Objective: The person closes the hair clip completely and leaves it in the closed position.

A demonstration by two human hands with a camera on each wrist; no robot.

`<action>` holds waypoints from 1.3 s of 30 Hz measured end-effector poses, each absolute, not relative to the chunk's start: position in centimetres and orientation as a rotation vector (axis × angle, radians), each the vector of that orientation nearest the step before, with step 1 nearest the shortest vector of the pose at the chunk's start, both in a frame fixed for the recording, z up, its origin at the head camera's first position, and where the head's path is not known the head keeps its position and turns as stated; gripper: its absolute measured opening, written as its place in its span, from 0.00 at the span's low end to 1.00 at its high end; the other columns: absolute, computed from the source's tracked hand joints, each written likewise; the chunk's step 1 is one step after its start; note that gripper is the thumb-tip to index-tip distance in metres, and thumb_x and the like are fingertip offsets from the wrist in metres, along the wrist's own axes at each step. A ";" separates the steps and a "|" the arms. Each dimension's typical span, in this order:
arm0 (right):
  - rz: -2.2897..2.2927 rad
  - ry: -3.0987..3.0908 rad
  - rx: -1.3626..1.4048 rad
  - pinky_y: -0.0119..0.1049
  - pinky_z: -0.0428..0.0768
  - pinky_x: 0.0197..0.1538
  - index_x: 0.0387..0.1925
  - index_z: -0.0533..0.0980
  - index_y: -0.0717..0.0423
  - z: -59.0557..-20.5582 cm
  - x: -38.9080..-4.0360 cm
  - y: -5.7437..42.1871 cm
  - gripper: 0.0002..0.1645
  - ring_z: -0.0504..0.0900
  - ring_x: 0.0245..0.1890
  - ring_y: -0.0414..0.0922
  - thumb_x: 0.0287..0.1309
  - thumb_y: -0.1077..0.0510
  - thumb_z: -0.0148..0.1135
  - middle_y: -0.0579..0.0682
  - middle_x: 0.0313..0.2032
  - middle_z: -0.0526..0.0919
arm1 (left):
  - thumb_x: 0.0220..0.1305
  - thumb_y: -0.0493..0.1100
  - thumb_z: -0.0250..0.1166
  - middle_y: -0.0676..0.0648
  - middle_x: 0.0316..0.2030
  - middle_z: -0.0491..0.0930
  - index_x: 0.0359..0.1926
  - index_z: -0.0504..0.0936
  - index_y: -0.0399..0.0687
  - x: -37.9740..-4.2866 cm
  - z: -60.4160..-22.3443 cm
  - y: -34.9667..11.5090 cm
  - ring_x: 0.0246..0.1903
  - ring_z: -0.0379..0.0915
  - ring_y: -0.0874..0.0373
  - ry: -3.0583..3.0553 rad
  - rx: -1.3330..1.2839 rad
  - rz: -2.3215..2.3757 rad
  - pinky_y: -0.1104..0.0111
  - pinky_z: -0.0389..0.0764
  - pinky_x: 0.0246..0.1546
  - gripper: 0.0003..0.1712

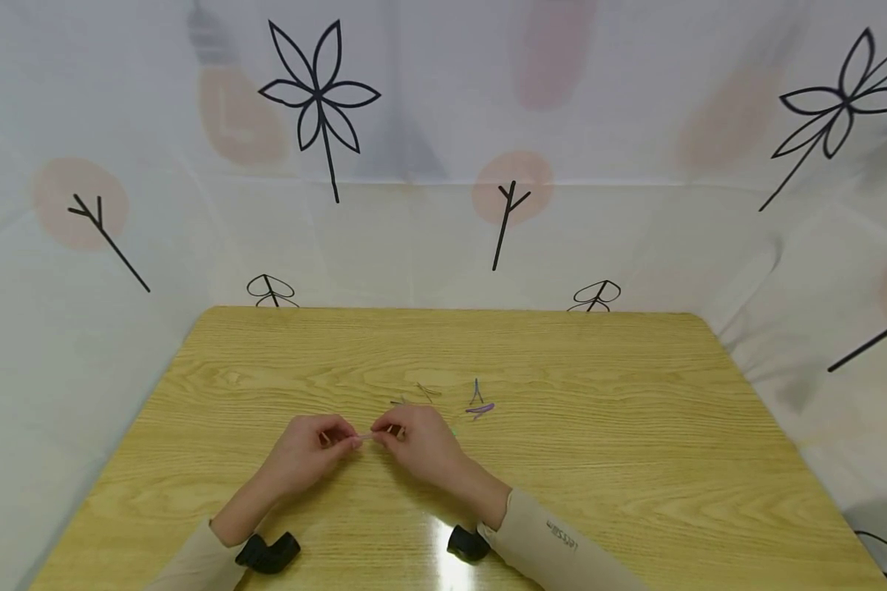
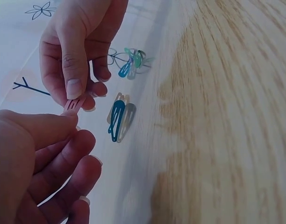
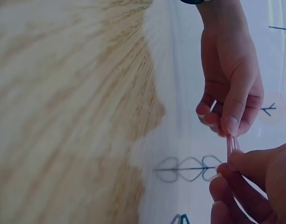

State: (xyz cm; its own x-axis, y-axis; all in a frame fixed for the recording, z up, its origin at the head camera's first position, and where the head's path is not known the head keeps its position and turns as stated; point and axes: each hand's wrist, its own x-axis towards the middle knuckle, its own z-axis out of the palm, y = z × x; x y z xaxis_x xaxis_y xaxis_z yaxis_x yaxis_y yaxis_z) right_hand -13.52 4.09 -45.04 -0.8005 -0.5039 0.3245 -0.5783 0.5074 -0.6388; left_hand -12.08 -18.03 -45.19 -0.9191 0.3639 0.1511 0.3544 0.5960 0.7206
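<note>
A small pink snap hair clip (image 3: 232,143) stretches between my two hands, over the table's near middle. My left hand (image 1: 303,454) pinches one end of it between thumb and fingertips. At the other end, the thumb and index finger of my right hand (image 1: 425,443) pinch it too. Fingers cover both ends, so just the clip's slotted middle shows. Beyond my right hand lie more hair clips: a purple one (image 1: 480,409), a blue one (image 1: 476,392) and a brownish one (image 1: 427,391). A teal clip (image 2: 116,120) overlaps paler ones in the left wrist view.
The wood-grain table (image 1: 621,460) carries the clips. A white cloth (image 1: 429,246) with line-drawn flowers hangs behind it and at both sides. Black camera mounts (image 1: 268,553) sit at my wrists, close over the table's near part.
</note>
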 end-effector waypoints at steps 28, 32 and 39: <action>1.163 -2.669 0.826 0.24 0.70 0.27 0.27 0.84 0.46 -45.0 -13.1 3.7 0.06 0.71 0.22 0.29 0.58 0.55 0.73 0.34 0.24 0.77 | 0.64 0.47 0.71 0.64 0.24 0.79 0.28 0.84 0.58 -12.0 -45.2 -17.8 0.25 0.73 0.69 2.892 0.668 1.239 0.69 0.75 0.29 0.07; 1.149 -2.656 0.828 0.23 0.70 0.28 0.26 0.84 0.47 -45.1 -13.0 3.6 0.06 0.71 0.23 0.29 0.57 0.56 0.73 0.35 0.24 0.78 | 0.63 0.46 0.71 0.65 0.23 0.79 0.27 0.84 0.58 -12.0 -45.2 -17.8 0.25 0.73 0.70 2.906 0.682 1.236 0.69 0.74 0.29 0.08; 1.168 -2.646 0.839 0.22 0.70 0.27 0.25 0.84 0.48 -45.1 -12.9 3.5 0.06 0.71 0.23 0.29 0.56 0.58 0.73 0.36 0.24 0.79 | 0.62 0.44 0.72 0.65 0.22 0.78 0.25 0.83 0.58 -12.0 -45.3 -17.7 0.24 0.71 0.70 2.917 0.691 1.228 0.70 0.73 0.28 0.09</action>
